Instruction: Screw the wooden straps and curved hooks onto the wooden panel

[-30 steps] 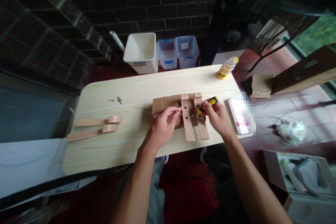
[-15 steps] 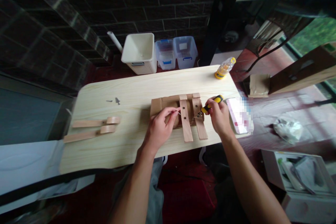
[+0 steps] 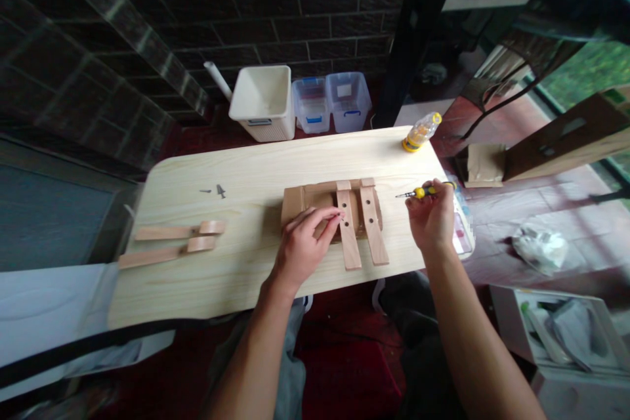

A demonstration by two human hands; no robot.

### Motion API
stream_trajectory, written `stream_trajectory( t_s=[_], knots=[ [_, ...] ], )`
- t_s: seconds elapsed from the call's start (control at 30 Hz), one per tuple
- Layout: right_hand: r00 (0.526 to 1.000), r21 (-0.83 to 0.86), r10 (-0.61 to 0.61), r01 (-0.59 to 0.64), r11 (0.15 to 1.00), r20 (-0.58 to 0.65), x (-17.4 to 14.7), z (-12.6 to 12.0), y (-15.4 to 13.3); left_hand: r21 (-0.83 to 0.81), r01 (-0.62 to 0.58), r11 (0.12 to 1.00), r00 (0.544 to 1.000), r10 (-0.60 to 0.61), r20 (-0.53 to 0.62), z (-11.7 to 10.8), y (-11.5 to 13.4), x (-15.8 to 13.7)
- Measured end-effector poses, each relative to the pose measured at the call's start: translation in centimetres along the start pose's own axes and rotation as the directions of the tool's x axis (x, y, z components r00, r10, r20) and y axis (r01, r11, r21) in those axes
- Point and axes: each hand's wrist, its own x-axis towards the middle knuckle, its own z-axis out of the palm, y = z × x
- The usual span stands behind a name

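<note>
My left hand (image 3: 306,241) is in a pinch above the left wooden piece (image 3: 350,246), holding what looks like a small screw (image 3: 341,215), mostly hidden by the fingertips. In my right hand (image 3: 433,220) is a yellow-and-black screwdriver (image 3: 419,193), its thin metal shaft pointing left, away from the wood. A second wooden piece (image 3: 376,244) lies parallel to the first. Both have dark holes and rest across a brown cardboard box (image 3: 294,200), their near ends jutting past it.
On the table (image 3: 236,282), two more wooden pieces (image 3: 165,232) lie at the left, with small dark metal parts (image 3: 220,191) behind them. A bottle (image 3: 422,132) stands at the far right corner. A phone-like slab (image 3: 462,236) lies by the right edge. Bins (image 3: 263,95) stand behind the table.
My right hand has moved right with the screwdriver, which has turned so its tip points left. My left hand has shifted slightly right, its pinch now over the left wooden piece.
</note>
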Motion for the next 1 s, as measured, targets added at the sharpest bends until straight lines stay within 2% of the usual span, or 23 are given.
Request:
stream_trajectory(
  t_s=[0.17,0.43,0.57,0.7,1.0],
  knots=[
    [0.999,0.006,0.029,-0.029,1.0,-0.029,0.0,-0.1,0.6,0.003,-0.055,0.998,0.998,0.055,0.012,0.0,0.4,0.3],
    [0.999,-0.031,0.03,-0.031,0.999,-0.021,-0.5,0.0,0.6,0.016,-0.004,1.0,1.0,0.005,-0.024,-0.2,0.2,0.3],
    [0.999,-0.027,0.002,-0.003,1.0,-0.034,-0.7,0.2,0.5,0.007,-0.02,1.0,0.999,0.02,-0.041,-0.3,-0.1,0.2],
    [0.999,-0.01,0.043,-0.043,0.999,-0.016,-0.9,0.3,0.3,0.001,-0.046,0.999,0.997,0.046,-0.054,-0.1,-0.1,0.2],
    [0.996,0.009,0.092,-0.093,0.996,0.01,-1.1,0.6,0.3,0.05,-0.127,0.991,0.992,0.127,0.005,0.1,0.0,0.3]
  ],
)
